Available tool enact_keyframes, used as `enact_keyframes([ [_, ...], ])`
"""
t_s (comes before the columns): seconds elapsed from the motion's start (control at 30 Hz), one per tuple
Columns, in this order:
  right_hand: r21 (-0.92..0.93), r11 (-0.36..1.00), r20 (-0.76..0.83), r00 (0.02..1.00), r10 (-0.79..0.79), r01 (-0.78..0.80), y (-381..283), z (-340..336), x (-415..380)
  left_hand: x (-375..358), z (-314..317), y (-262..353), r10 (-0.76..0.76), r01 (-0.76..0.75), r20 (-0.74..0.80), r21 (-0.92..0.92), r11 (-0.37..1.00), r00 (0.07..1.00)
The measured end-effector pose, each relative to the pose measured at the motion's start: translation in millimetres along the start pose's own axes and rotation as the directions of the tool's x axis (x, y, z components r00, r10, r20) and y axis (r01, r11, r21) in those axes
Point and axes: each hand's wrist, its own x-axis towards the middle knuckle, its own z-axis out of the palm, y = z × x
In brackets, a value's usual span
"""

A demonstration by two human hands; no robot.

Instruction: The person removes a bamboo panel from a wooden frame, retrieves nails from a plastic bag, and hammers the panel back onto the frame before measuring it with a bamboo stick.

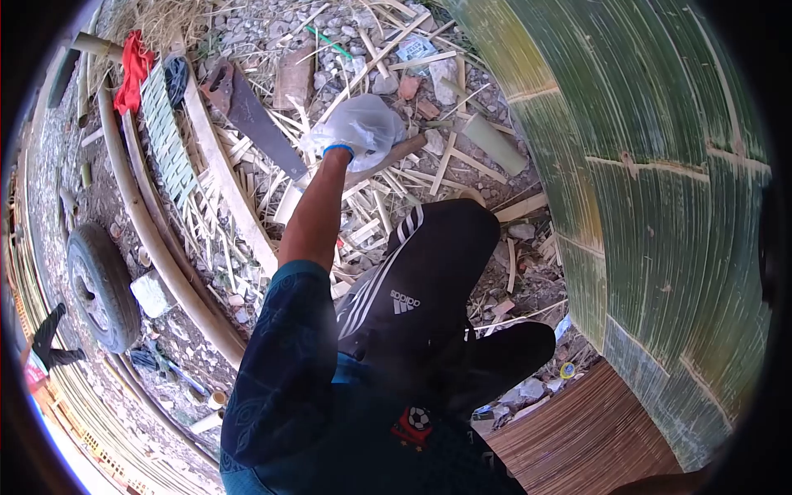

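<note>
My left arm reaches forward over the littered ground. A blue band circles its wrist, and the left hand (327,139) looks white, as if gloved. It is at a crumpled, translucent plastic bag (367,124) and seems closed on it, though the fingers blend into the white. Just under the bag lies a length of round wood or bamboo (400,154). A hand saw (260,124) rests left of the hand, its blade end near my forearm. My right hand is not in view.
Large green split-bamboo sheets (660,206) rise on the right. A cut bamboo piece (495,144) lies among strips and stones. On the left are long poles (157,239), a woven green strip (167,136), a red cloth (134,73) and a tyre (103,287).
</note>
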Motion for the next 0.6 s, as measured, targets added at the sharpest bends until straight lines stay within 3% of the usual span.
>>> enact_keyframes([
  [0.13, 0.041, 0.989, -0.085, 0.987, -0.136, 0.140, 78.0, -2.7, 29.9, 9.2, 3.9, 0.1, 0.060, -0.056, 0.032, -0.105, 0.993, 0.998],
  [0.23, -0.001, 0.988, -0.084, 0.985, -0.153, 0.154, 81.4, -1.8, 35.5, 24.7, -2.4, -1.9, 0.082, -0.065, 0.119, -0.142, 0.988, 0.990],
  [0.33, 0.007, 0.986, -0.065, 0.984, -0.166, 0.167, 75.0, -4.7, 28.8, 48.0, -34.6, 7.7, 0.074, -0.129, 0.408, 0.108, 0.986, 0.910],
  [0.37, 0.013, 0.984, -0.059, 0.983, -0.175, 0.176, 71.6, -5.6, 26.1, 60.6, -36.9, 1.3, 0.048, -0.092, 0.479, 0.069, 0.993, 0.877],
  [0.43, 0.037, 0.978, -0.052, 0.977, -0.205, 0.207, 63.0, -2.7, 27.2, 92.4, -11.7, -24.1, -0.214, 0.309, 0.549, -0.085, 0.947, 0.808],
  [0.5, 0.034, 0.972, -0.045, 0.972, -0.232, 0.233, 64.9, -1.2, 31.8, 106.5, 5.4, -28.5, -0.236, 0.290, 0.482, -0.039, 0.956, 0.844],
  [0.57, -0.010, 0.968, -0.037, 0.967, -0.253, 0.253, 79.5, -5.3, 40.4, 108.1, 1.4, -18.3, -0.164, 0.151, 0.342, 0.065, 0.986, 0.925],
  [0.6, -0.036, 0.965, -0.032, 0.965, -0.262, 0.261, 85.9, -7.5, 43.5, 101.5, -2.6, -7.3, -0.219, 0.208, 0.317, 0.066, 0.976, 0.923],
])
